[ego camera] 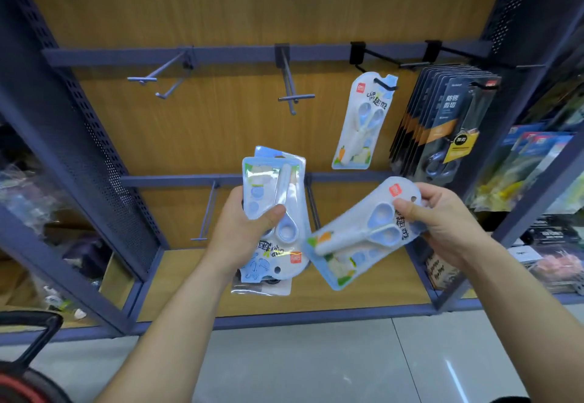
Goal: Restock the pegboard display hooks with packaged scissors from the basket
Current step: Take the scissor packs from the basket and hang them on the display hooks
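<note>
Nearest the observer, in the lower left corner, stands what I take to be the basket (31,319), red-rimmed with a black handle; its contents are out of view. Above it two bare forearms reach toward the display. Progress is assessed as early. One light-blue hanging pack (363,121) sits alone on the third upper hook (384,84), and a full row of dark scissors packs (442,124) fills the hook to its right. The far-left upper hook (148,79), the middle upper hook (292,96) and a lower-rail hook (207,213) carry nothing. All other visible stock is in hand. The left hand (240,235) has its grip clamped on a fanned stack of packs (278,200), thumb curled across the front and fingers behind. The stack is held upside down, hang holes toward the floor. At least three edges show, but the exact count cannot be told. The right hand (448,225) pinches a single pack (354,244) at its header end, thumb on the front face just beside the hang hole, fingers curled behind. That pack lies tilted, header up and to the right, below the hanging pack and well apart from any hook. Remaining work, by this reading: hang the single pack, then turn and hang the stack.
</note>
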Demonstrator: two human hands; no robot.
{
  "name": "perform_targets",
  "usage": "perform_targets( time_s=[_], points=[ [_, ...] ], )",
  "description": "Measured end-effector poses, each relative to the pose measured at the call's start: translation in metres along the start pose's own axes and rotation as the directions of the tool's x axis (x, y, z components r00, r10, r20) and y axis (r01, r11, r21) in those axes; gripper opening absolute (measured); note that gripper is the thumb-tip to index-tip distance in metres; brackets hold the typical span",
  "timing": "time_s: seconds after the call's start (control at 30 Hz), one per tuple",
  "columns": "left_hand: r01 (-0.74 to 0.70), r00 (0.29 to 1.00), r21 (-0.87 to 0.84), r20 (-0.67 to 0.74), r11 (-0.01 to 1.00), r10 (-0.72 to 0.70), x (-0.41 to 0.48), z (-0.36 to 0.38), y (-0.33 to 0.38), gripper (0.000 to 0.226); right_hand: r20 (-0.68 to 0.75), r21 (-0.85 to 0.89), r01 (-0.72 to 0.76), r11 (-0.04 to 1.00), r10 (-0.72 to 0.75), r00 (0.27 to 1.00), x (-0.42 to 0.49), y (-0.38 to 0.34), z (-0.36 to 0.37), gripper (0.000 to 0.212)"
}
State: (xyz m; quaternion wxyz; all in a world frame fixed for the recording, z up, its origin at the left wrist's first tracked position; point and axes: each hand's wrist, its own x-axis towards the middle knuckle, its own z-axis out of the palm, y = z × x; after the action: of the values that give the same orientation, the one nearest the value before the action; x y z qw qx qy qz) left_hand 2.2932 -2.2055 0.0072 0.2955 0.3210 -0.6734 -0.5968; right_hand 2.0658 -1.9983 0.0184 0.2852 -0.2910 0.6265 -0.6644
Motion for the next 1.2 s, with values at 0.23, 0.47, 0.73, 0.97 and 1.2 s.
perform_targets(
  time_s=[0.23,0.47,0.73,0.97,1.2],
  points=[
    [-0.019,0.985,0.106,0.173,0.994,0.001,-0.013,0.032,-0.005,0.042,-0.068,-0.135,-0.014,0.991,0.005,0.998,0.008,0.002,0.03,0.043],
    [0.049,0.974,0.051,0.219,0.997,-0.06,-0.02,0.047,-0.007,0.052,-0.211,-0.21,0.015,0.978,-0.061,0.975,0.004,0.004,0.066,0.041],
    [0.025,0.998,-0.088,0.053,0.996,-0.02,-0.011,0.039,0.0,0.051,-0.18,-0.107,-0.056,0.993,0.036,0.983,-0.021,0.005,0.08,0.046],
    [0.004,1.0,-0.075,0.015,0.997,-0.003,-0.006,0.034,0.003,0.047,-0.059,-0.081,0.028,0.996,-0.032,0.998,-0.025,0.009,0.072,0.025],
    [0.031,0.999,-0.094,-0.006,0.995,-0.032,-0.001,0.027,0.006,0.043,-0.37,-0.03,0.215,0.976,-0.211,0.905,0.009,-0.019,0.03,0.02]
  ],
)
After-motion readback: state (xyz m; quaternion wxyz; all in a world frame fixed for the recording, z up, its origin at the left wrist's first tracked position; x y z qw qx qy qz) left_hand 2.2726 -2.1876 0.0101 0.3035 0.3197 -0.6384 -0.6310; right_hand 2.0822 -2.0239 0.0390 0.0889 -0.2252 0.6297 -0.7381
